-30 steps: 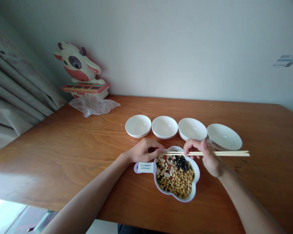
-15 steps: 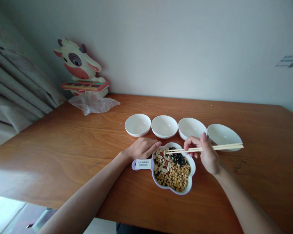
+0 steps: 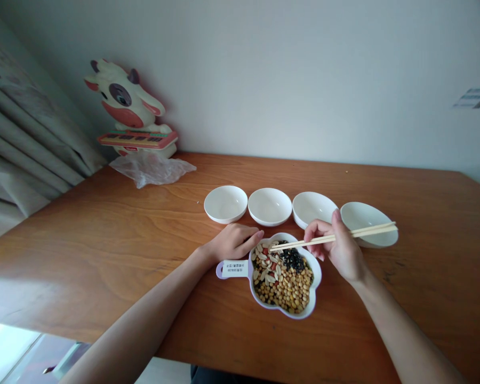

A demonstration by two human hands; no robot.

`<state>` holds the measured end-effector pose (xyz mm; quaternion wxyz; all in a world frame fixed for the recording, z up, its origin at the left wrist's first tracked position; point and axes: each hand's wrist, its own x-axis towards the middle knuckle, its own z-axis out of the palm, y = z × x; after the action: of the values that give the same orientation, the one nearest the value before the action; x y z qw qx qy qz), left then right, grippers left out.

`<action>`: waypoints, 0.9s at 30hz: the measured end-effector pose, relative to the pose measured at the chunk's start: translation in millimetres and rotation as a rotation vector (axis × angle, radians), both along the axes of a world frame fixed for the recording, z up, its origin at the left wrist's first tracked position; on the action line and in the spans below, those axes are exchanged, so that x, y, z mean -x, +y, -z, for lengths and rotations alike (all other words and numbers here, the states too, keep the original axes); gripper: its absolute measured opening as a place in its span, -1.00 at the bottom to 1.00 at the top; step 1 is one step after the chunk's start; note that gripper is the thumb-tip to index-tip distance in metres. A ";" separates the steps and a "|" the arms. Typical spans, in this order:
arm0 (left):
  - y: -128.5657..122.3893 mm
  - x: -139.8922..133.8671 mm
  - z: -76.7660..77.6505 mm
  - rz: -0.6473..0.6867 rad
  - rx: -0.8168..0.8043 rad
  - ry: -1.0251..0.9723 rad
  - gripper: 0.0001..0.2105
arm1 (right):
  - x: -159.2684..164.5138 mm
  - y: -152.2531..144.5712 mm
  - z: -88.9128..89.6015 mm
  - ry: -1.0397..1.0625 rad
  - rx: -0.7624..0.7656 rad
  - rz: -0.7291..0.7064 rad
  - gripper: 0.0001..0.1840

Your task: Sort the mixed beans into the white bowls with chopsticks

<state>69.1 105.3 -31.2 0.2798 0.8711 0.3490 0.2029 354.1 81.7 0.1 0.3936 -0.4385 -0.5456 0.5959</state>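
In front of me sits a flower-shaped bowl with a lilac rim and a labelled handle. Peeled peanuts, a few reddish pieces, yellow soybeans and small black-and-white bits fill it. My right hand grips a pair of light wooden chopsticks, whose tips are close together at the peanuts; whether they pinch one I cannot tell. My left hand is closed against the bowl's upper left edge, thumb at the rim, some fingers hidden.
Beyond the bowl stands a row of white bowls, the rightmost just behind my right hand. A cow-shaped toy keyboard and a crumpled plastic bag occupy the back left, near a curtain.
The chopstick tips have shifted slightly left and the rear ends have risen, with my right hand tilting a little. My left hand stays at the bowl.
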 end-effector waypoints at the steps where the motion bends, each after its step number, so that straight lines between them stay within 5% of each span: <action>1: 0.2 0.2 0.4 0.000 -0.002 0.000 -0.53 | 0.3 0.6 -0.1 0.007 0.015 0.005 -0.09; 12: 1.7 0.0 2.5 0.009 -0.019 -0.009 -0.57 | 2.3 -8.5 -0.7 -0.152 -0.165 -0.058 -0.23; 27: 3.1 0.3 5.4 0.003 -0.046 -0.008 -0.58 | 9.7 -7.0 2.8 -0.024 -0.163 0.158 -0.28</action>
<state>68.8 108.3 -36.6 0.2615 0.8769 0.3418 0.2141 344.4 74.7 -2.7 0.4670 -0.4538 -0.5608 0.5114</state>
